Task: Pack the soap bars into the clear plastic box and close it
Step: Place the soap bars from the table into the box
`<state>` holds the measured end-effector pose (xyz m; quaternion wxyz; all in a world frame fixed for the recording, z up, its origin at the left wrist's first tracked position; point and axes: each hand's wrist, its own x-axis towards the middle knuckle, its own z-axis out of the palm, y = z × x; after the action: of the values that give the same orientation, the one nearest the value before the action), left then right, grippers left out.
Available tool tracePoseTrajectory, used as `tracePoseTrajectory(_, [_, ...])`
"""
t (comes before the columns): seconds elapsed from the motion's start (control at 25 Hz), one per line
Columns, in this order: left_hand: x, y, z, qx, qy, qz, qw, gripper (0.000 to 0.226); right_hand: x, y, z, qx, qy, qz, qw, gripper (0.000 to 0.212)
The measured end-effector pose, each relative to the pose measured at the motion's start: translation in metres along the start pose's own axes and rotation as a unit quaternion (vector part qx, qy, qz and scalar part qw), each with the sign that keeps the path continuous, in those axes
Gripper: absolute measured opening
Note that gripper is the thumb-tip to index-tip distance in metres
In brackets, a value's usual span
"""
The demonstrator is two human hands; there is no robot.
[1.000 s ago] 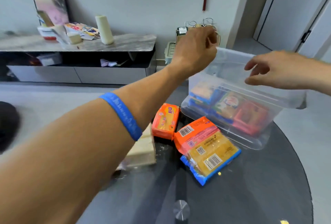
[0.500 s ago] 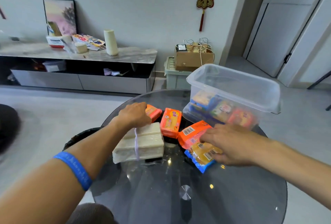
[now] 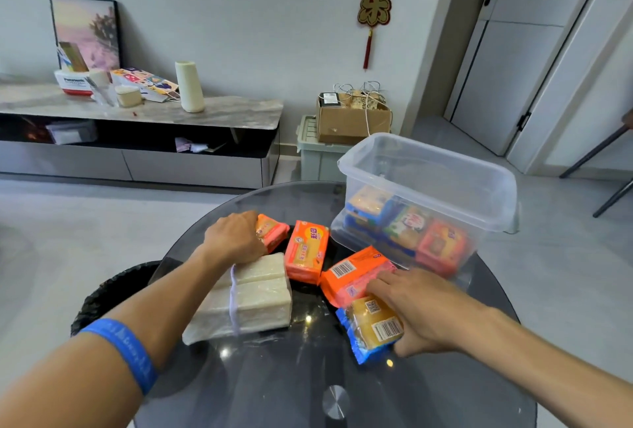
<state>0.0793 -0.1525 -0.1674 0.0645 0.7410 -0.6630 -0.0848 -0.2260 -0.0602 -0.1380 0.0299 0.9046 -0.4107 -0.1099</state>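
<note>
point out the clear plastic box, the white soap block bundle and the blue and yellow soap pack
clear plastic box (image 3: 428,167), head view, on its near rim
white soap block bundle (image 3: 260,304), head view, on its top face
blue and yellow soap pack (image 3: 373,323), head view, on the yellow middle of the wrapper

We see a round dark glass table (image 3: 394,393), a marble-topped cabinet (image 3: 219,116) holding a cream cone (image 3: 189,86), and a cardboard box (image 3: 352,119) beneath a red wall ornament (image 3: 375,3).

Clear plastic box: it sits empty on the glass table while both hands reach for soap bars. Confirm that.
Not empty. The head view shows the clear plastic box already holding several wrapped soap bars. The rest stands: it sits on the glass table.
</note>
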Motion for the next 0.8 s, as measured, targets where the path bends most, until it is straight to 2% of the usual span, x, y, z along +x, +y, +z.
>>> tracePoseTrajectory(0.12, [-0.012, 0.004, -0.007, 0.002, 0.043, 0.004, 0.999, 0.058, -0.020, -0.001, -0.005, 0.092, -0.048, 0.010, 0.995, 0.050])
tracePoseTrajectory(0.2, [-0.022, 0.003, -0.030, -0.020, 0.098, 0.015, 0.995, 0.068, -0.035, 0.007, -0.024, 0.171, -0.039, 0.041, 0.984, 0.050])
tracePoseTrajectory(0.32, [-0.026, 0.016, -0.094, -0.112, 0.179, 0.020, 0.977, 0.071, -0.055, 0.042, -0.075, 0.249, 0.052, 0.088, 0.963, 0.057])
tracePoseTrajectory(0.4, [-0.024, 0.042, -0.135, -0.206, 0.194, 0.039, 0.958, 0.068, -0.062, 0.076, -0.113, 0.266, 0.144, 0.113, 0.946, 0.057])
tracePoseTrajectory(0.48, [-0.015, 0.084, -0.161, -0.306, 0.172, 0.076, 0.933, 0.070, -0.062, 0.109, -0.147, 0.223, 0.199, 0.126, 0.946, 0.061])
tracePoseTrajectory(0.56, [-0.006, 0.135, -0.169, -0.338, 0.132, 0.095, 0.927, 0.073, -0.053, 0.135, -0.165, 0.117, 0.198, 0.121, 0.966, 0.064])
tracePoseTrajectory(0.68, [0.015, 0.211, -0.152, -0.268, 0.082, 0.124, 0.952, 0.073, -0.028, 0.159, -0.162, -0.070, 0.125, 0.100, 0.985, 0.067])
tracePoseTrajectory(0.8, [0.038, 0.261, -0.116, -0.216, -0.010, 0.152, 0.964, 0.069, -0.004, 0.173, -0.139, -0.125, 0.039, 0.074, 0.989, 0.076])
